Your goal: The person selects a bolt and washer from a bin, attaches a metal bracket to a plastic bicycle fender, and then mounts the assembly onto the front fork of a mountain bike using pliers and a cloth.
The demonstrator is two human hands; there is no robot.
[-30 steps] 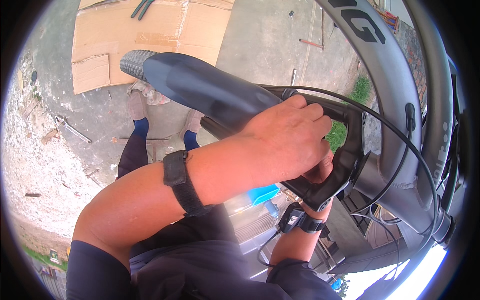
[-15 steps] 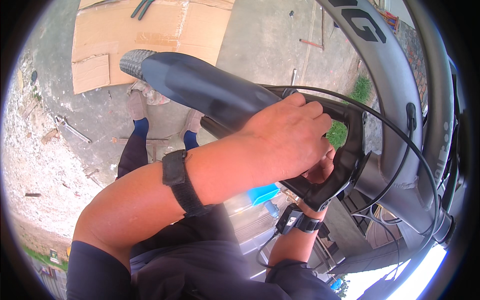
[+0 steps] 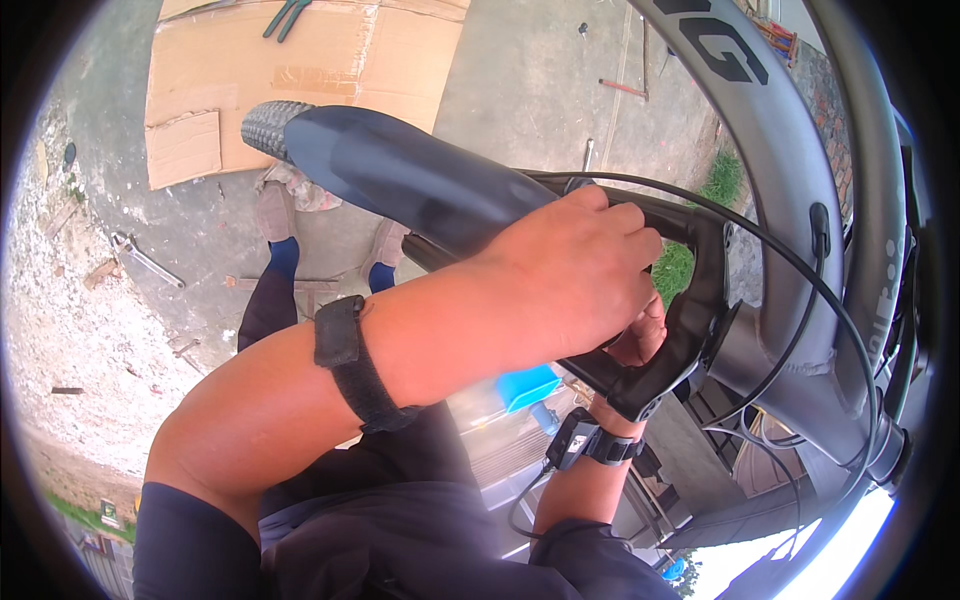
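A dark mudguard [image 3: 400,175] covers the knobbly tyre [image 3: 268,130] of a bicycle wheel pointing up-left. My left hand [image 3: 580,270] lies over the mudguard's inner end at the black fork [image 3: 708,285], its fingers curled inward and pressed together. From below, my right hand [image 3: 640,338] reaches through the fork opening, fingers bent, its tips meeting those of my left hand. Whatever they pinch is hidden behind my left hand. A black cable [image 3: 745,222] arcs past the fork toward the grey bicycle frame [image 3: 790,170].
Flattened cardboard [image 3: 235,75] with dark-handled pliers [image 3: 288,18] lies on the concrete. A wrench [image 3: 150,260] rests at the left, and another metal tool [image 3: 589,153] lies beyond the wheel. A blue container [image 3: 528,388] shows beneath my left forearm. Loose cables [image 3: 765,430] hang at the lower right.
Both hands stay at the fork with nearly the same grip. My left forearm has shifted very slightly; the bicycle looks unmoved.
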